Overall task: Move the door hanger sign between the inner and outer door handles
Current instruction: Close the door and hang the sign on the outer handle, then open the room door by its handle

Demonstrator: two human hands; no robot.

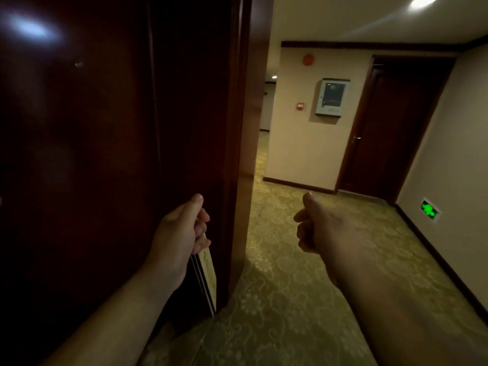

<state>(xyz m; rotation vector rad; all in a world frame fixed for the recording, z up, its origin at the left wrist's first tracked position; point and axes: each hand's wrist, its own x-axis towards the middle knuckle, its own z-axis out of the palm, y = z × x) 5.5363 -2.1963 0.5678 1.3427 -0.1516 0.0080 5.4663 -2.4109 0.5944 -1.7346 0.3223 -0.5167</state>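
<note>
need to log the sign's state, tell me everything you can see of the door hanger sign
The door hanger sign is a flat, stiff-looking card seen almost edge-on: a pale cream face with dark stripes along its edge. It hangs downward, slightly tilted, on no handle, beside the edge of the dark wooden door. The left hand pinches its top, hiding that part. No print is readable.

- Floor: carpeted, yellow-green with a pale floral scroll pattern; it runs from the foreground into the corridor beyond.
- Baseboard: dark strip meeting the carpet along the far and right walls.
- Lighting: a brighter patch of carpet lies beside the open door; the foreground is dimmer.
</note>
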